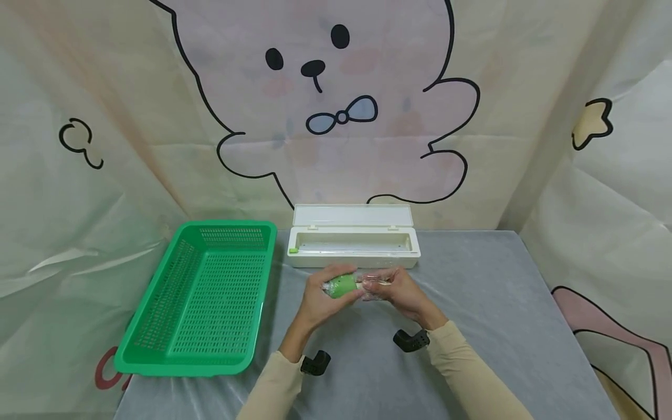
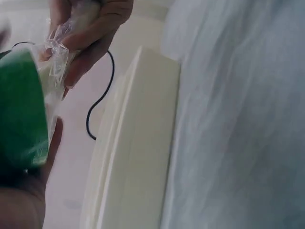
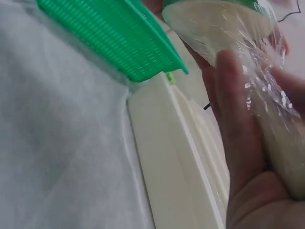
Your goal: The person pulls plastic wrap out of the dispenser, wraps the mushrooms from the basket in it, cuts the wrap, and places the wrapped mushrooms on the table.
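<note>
A green-ended object (image 1: 342, 285) with a thick pale stem is wrapped in clear, crinkled film (image 3: 245, 40). I hold it in both hands just in front of the white box. My left hand (image 1: 317, 303) grips the green end, with fingers over the top and the thumb below. My right hand (image 1: 408, 296) grips the pale stem (image 3: 283, 138) through the film, which bunches around its fingers. In the left wrist view the green end (image 2: 21, 105) fills the left edge. The object's exact kind cannot be told.
Behind my hands stands a long white box (image 1: 353, 260), its lid (image 1: 353, 216) raised and a small green piece (image 1: 293, 251) at its left end. A green perforated basket (image 1: 184, 370) sits to the left on the grey cloth (image 1: 483, 326). A printed curtain (image 1: 504, 76) hangs behind.
</note>
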The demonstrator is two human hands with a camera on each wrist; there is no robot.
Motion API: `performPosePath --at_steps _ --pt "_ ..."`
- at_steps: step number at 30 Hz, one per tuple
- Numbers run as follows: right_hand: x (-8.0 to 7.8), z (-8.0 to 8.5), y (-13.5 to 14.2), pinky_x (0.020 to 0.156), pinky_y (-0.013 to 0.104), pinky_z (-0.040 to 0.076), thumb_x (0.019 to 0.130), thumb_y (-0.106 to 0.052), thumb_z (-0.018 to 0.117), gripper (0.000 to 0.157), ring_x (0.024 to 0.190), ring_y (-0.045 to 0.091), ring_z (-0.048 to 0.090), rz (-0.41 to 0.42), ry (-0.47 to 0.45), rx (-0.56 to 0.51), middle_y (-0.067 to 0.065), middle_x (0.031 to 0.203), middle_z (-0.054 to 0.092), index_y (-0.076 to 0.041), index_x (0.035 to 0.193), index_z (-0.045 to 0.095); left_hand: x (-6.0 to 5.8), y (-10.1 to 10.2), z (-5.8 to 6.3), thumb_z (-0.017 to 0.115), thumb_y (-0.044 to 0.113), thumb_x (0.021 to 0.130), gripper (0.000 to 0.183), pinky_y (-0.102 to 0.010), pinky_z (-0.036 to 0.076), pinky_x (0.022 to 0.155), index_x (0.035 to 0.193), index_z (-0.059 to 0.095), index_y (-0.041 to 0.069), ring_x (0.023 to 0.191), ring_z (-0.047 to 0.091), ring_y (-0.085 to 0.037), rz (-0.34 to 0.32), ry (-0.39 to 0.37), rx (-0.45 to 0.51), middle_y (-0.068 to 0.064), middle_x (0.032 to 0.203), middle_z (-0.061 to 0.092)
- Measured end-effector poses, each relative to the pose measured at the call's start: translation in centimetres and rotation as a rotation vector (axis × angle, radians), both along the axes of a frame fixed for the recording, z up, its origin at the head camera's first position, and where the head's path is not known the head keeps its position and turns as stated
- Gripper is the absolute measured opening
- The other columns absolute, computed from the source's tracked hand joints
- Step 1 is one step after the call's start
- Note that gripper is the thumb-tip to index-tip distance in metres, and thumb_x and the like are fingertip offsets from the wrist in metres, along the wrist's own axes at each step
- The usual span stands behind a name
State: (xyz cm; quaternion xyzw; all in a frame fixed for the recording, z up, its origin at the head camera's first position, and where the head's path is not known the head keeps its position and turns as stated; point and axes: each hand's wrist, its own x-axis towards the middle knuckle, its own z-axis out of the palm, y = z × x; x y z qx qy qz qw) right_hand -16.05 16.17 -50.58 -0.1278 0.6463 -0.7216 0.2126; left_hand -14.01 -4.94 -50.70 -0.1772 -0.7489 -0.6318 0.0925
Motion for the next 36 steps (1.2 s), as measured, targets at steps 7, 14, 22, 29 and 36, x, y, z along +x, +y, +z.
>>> performPosePath --at_steps 7,14,22,29,36 --pt "0.9 0.3 -0.7 0.075 0.031 0.058 0.09 -0.013 0.079 0.041 0.099 0.018 0.069 0.026 0.364 0.266 0.012 0.124 0.07 -0.003 0.128 0.07 0.0 -0.2 0.2 0.077 0.023 0.09 0.028 -0.024 0.05 0.069 0.105 0.078 -0.001 0.084 0.061 -0.012 0.146 -0.618 0.321 -0.005 0.097 0.073" --pt "1.0 0.2 -1.2 0.079 0.046 0.06 0.097 -0.007 0.069 0.025 0.089 0.027 0.075 0.011 0.215 0.167 0.024 0.113 0.071 0.012 0.114 0.071 0.6 -0.4 0.6 0.075 0.017 0.093 0.029 -0.029 0.053 0.081 0.115 0.075 -0.001 0.102 0.065 -0.021 0.074 -0.378 0.269 -0.013 0.115 0.073" --pt "2.1 1.4 -2.0 0.072 0.029 0.056 0.089 -0.022 0.08 0.04 0.091 0.01 0.067 0.019 0.697 0.438 0.007 0.111 0.074 -0.005 0.124 0.072 0.5 -0.1 0.9 0.071 0.013 0.091 0.018 -0.026 0.053 0.071 0.095 0.078 -0.003 0.085 0.064 -0.016 0.3 -0.595 0.553 -0.009 0.095 0.073" --pt "2.0 1.2 -2.1 0.059 0.032 0.058 0.096 -0.017 0.072 0.015 0.061 0.013 0.066 0.045 0.54 0.372 0.005 0.077 0.072 -0.003 0.097 0.078 1.2 -0.1 0.9 0.066 0.021 0.099 0.03 -0.024 0.054 0.081 0.118 0.073 -0.002 0.1 0.067 -0.02 0.266 -0.48 0.56 -0.018 0.112 0.072" --pt "2.0 1.5 -2.4 0.07 0.036 0.06 0.095 -0.027 0.074 0.034 0.082 0.022 0.072 0.049 0.515 0.476 0.011 0.1 0.075 -0.001 0.117 0.074 0.9 0.1 1.2 0.077 0.016 0.089 0.021 -0.022 0.052 0.06 0.092 0.078 -0.005 0.071 0.064 -0.012 0.42 -0.407 0.329 -0.011 0.084 0.073"
